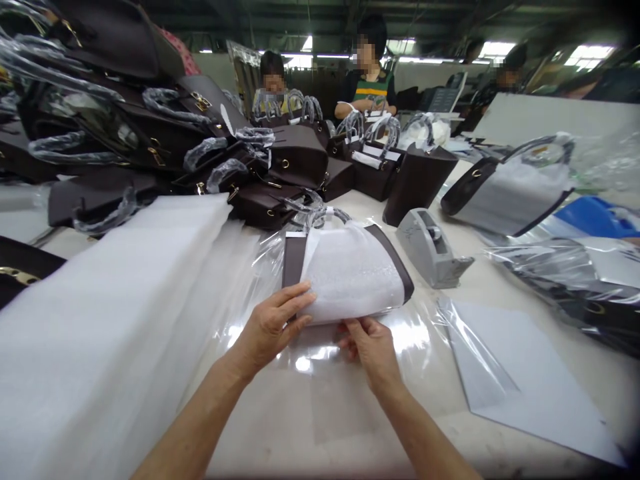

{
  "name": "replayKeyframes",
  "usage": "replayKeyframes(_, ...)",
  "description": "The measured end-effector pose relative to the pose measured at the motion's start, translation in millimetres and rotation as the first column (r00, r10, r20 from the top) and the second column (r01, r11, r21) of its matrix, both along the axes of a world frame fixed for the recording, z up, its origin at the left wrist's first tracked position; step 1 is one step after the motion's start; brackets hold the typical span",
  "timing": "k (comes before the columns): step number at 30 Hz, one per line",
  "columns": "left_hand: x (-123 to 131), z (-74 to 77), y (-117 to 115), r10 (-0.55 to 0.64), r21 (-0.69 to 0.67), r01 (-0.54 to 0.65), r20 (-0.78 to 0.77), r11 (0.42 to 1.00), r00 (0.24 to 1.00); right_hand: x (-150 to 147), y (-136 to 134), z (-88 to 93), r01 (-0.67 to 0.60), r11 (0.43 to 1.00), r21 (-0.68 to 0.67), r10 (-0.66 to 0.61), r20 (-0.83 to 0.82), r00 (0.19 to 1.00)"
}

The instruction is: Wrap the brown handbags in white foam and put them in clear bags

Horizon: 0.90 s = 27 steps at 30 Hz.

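Observation:
A dark brown handbag (pixel 406 275) lies in front of me, its broad face covered by a white foam sheet (pixel 355 270) and its handles wrapped in plastic. Beneath it a clear plastic sheet or bag (pixel 320 350) spreads over the table. My left hand (pixel 273 323) grips the bag's lower left corner, fingers on top of the foam and thumb at the lower edge. At the lower edge, my right hand (pixel 370 343) has its thumb and fingers closed together; its fingertips are partly under the bag, so what they pinch is hidden.
White foam sheets (pixel 100 320) are stacked at left. Many brown handbags (pixel 295 157) pile up behind. A grey tape dispenser (pixel 430 247) stands right of the bag, near a pale board (pixel 520 360) and a plastic-wrapped bag (pixel 575 280). Co-workers (pixel 370 83) are across the table.

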<state>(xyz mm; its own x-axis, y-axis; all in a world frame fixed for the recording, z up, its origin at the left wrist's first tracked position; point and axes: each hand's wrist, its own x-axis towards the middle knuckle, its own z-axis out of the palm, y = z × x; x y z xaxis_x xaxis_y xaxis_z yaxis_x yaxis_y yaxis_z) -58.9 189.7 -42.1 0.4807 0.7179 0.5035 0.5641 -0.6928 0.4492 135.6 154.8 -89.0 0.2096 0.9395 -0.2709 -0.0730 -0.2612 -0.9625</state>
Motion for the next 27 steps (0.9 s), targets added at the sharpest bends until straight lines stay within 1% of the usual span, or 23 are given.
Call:
replayKeyframes(1, 0, 0.5, 1, -0.005, 0.006, 0.005, -0.009, 1.0, 1.0, 1, -1, 0.8, -0.017, 0.999, 0.038, 0.016, 0.045, 0.999)
replayKeyframes(3, -1, 1.3, 2, -0.01, 0.019, 0.01, -0.022, 1.0, 1.0, 3, -2, 1.7, -0.051, 0.988, 0.146, 0.023, 0.187, 0.982)
replayKeyframes(5, 0, 1.7, 2, -0.007, 0.029, 0.008, -0.033, 1.0, 0.999, 4, -3, 1.0, -0.062, 0.966, 0.249, -0.016, 0.302, 0.953)
replayKeyframes(6, 0, 1.7, 3, -0.005, 0.033, 0.006, -0.039, 0.999, 0.999, 3, -2, 0.2, -0.046, 0.957, 0.287, -0.053, 0.328, 0.943)
replayKeyframes(10, 1, 0.4, 4, 0.008, 0.057, -0.004, -0.071, 0.998, 0.997, -8, 8, -2.9, 0.102, 0.936, 0.337, -0.212, 0.31, 0.927)
replayKeyframes(14, 2, -1.9, 6, 0.007, 0.075, 0.0, -0.091, 0.997, 0.996, -17, 20, -1.6, 0.212, 0.917, 0.337, -0.315, 0.288, 0.905)
replayKeyframes(18, 3, -3.7, 4, 0.018, 0.073, -0.011, -0.089, 0.997, 0.996, -6, 14, -3.6, 0.242, 0.892, 0.381, -0.379, 0.341, 0.86)
replayKeyframes(20, 3, -4.0, 3, 0.029, 0.067, -0.024, -0.073, 0.997, 0.997, 8, 9, -5.3, 0.247, 0.843, 0.478, -0.461, 0.403, 0.791)
replayKeyframes(21, 2, -3.8, 3, 0.03, 0.064, -0.025, -0.068, 0.998, 0.997, 16, 8, -5.1, 0.224, 0.807, 0.546, -0.508, 0.449, 0.735)
replayKeyframes(22, 2, -3.3, 3, 0.025, 0.059, -0.021, -0.068, 0.998, 0.997, 25, 9, -3.9, 0.173, 0.774, 0.609, -0.545, 0.501, 0.672)
replayKeyframes(23, 1, -2.6, 3, 0.018, 0.053, -0.014, -0.071, 0.999, 0.997, 35, 12, -1.5, 0.093, 0.75, 0.655, -0.561, 0.556, 0.613)
replayKeyframes(24, 1, -1.6, 4, 0.01, 0.046, -0.006, -0.074, 0.999, 0.997, 44, 17, 1.9, -0.01, 0.739, 0.674, -0.549, 0.61, 0.571)
replayKeyframes(25, 0, -0.5, 5, 0.003, 0.038, -0.001, -0.076, 0.999, 0.997, 52, 23, 5.8, -0.118, 0.737, 0.665, -0.51, 0.662, 0.549)
replayKeyframes(27, 0, 1.7, 7, -0.001, 0.024, 0.003, -0.069, 1.0, 0.998, 64, 37, 13.5, -0.296, 0.723, 0.625, -0.423, 0.738, 0.525)
